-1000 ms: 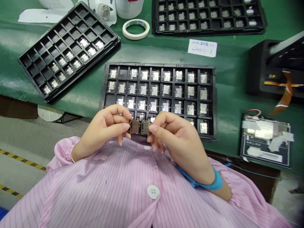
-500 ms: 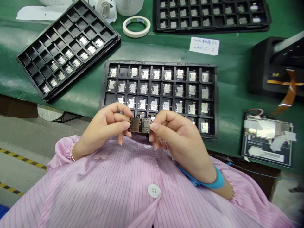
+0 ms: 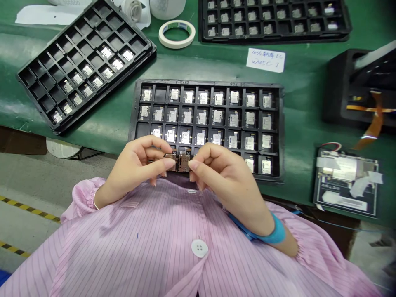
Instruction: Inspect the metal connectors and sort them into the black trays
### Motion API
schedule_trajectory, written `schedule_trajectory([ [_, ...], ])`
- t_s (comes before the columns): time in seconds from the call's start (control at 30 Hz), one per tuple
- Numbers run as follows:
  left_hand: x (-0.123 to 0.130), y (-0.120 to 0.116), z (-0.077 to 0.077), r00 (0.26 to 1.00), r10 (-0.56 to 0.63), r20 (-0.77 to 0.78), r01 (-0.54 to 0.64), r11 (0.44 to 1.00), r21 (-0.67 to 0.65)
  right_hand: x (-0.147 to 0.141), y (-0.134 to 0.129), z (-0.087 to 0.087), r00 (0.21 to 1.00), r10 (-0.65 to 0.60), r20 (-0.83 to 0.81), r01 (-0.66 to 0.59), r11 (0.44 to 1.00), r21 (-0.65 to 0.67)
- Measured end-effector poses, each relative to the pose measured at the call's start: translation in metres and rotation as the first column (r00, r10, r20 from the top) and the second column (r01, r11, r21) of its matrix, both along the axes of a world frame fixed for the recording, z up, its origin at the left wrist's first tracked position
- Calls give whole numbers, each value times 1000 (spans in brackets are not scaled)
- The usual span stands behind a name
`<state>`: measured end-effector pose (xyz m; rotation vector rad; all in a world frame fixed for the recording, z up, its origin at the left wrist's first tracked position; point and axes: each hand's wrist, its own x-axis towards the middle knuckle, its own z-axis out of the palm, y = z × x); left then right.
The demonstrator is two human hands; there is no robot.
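A: In the head view, where do the small parts lie in the grip?

B: The left hand (image 3: 139,165) pinches the left piece (image 3: 172,156) between thumb and fingertips, at its outer side. The right hand (image 3: 229,177) is closed the same way on the outer edge of the right piece (image 3: 184,163).

A: So both grips are shut on something?

B: Yes, one brown, metallic piece each. The two sit side by side between the hands, above the near edge of the middle tray (image 3: 280,132). I can't tell whether they are joined.

A: How many trays?

B: Three, all black: the middle one, the left tray (image 3: 107,88) set at a slant, and the far tray (image 3: 275,40), cut off by the picture's top edge.

A: And the silvery parts in them?

B: Twelve in the left tray. In the middle tray, eight in the farthest row, nine in the next, eight in the third. The hands partly hide the nearest row, and the far tray's total can't be told.

A: Anything else?

B: One tape roll (image 3: 177,44), one handwritten label (image 3: 266,60), one flat device (image 3: 343,189) at the right, and one orange ribbon (image 3: 373,128) by a black housing (image 3: 334,95).
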<state>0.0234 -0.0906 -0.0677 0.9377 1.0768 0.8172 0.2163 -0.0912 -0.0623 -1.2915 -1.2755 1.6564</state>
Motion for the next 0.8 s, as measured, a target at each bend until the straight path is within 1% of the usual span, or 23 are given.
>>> schedule_trajectory([
  [0.1,1,1,-3,991,71,-117,-65,996,56,-4,3,-4,996,66,58,-67,997,27],
  [0.17,-6,7,-8,964,171,-203,-142,978,152,-6,4,-7,987,104,119,-111,992,59],
  [0.2,-12,12,-10,936,247,-252,-196,958,210,-6,4,-9,983,108,146,-120,990,74],
  [0.27,-27,24,-15,844,412,-344,-304,895,326,-7,5,-11,978,99,184,-118,989,91],
  [0.3,-35,31,-17,794,466,-391,-329,869,369,-7,4,-12,978,89,191,-109,989,97],
  [0.33,-42,38,-18,754,486,-441,-323,860,396,-7,4,-13,978,82,192,-102,990,99],
  [0.4,-49,49,-19,713,448,-539,-243,880,408,-7,3,-14,979,81,187,-100,990,97],
  [0.5,-47,55,-15,661,345,-666,-97,920,380,-7,2,-14,979,84,186,-102,990,93],
  [0.57,-41,54,-11,615,320,-721,-44,927,373,-6,2,-14,978,84,190,-103,991,89],
  [0.63,-39,49,-7,577,335,-745,-34,921,388,-4,2,-14,978,79,193,-98,991,90],
  [0.7,-40,40,-3,585,354,-729,-48,913,405,-2,1,-14,979,69,192,-88,992,95],
  [0.73,-41,35,-2,607,351,-713,-54,913,404,-2,1,-15,980,63,191,-83,992,96],
  [0.8,-44,25,-1,663,310,-682,-42,924,380,-1,0,-15,981,56,185,-75,992,97],
])
